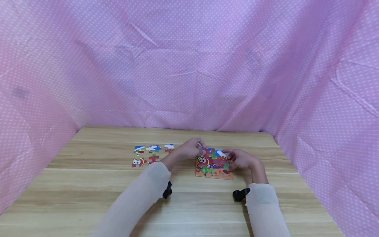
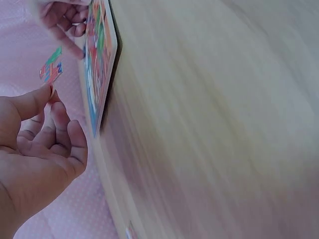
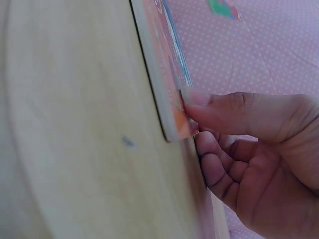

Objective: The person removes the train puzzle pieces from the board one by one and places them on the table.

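A jigsaw puzzle board (image 1: 214,175) with a red cartoon character and an orange lower edge lies right of centre on the table. My left hand (image 1: 190,148) is over its upper left part. Between thumb and fingertip it pinches a small puzzle piece (image 2: 52,70), red, green and blue, raised above the board in the left wrist view. On the board's right side, my right hand (image 1: 242,160) grips the edge. Its thumb (image 3: 224,110) presses on the top face near the corner, and the other fingers curl beside the edge.
Several loose puzzle pieces lie to the left on the wooden table (image 1: 88,184), among them a piece with eyes (image 1: 138,162) and a blue-and-white one (image 1: 154,148). A pink dotted cloth (image 1: 189,82) hangs behind the table and along both sides.
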### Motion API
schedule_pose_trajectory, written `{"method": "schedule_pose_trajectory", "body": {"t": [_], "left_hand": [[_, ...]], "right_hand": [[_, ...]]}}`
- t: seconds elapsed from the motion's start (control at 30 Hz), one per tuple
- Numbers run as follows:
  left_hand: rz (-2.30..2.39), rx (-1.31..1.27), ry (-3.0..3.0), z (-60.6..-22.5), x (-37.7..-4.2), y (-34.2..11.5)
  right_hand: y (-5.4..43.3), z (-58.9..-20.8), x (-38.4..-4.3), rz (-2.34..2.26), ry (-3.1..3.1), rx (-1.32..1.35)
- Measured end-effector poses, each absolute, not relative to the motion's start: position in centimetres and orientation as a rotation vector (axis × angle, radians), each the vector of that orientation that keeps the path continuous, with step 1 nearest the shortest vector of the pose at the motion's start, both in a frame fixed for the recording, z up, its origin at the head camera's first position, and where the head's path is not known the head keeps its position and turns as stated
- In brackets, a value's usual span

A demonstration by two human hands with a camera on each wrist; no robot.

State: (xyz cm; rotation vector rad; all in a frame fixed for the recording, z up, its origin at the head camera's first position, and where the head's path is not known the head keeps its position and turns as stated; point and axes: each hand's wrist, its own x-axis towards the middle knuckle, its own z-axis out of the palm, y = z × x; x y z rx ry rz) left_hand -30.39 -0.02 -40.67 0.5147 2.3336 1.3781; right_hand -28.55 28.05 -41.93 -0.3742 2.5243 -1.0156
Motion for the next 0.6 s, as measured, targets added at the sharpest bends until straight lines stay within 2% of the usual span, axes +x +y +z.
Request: {"method": "schedule_pose_trajectory", "body": {"t": [0.3, 0.6], "left_hand": [[1.337, 0.586, 2.372, -40.5, -30.4, -3.2], [1.387, 0.541, 2.335, -40.5, -30.3, -7.2]], "right_hand": [[28.0, -41.8, -28.3, -1.034, 2.521, -0.363], [27.9, -41.7, -28.2, -1.026, 2.523, -0.372]]}}
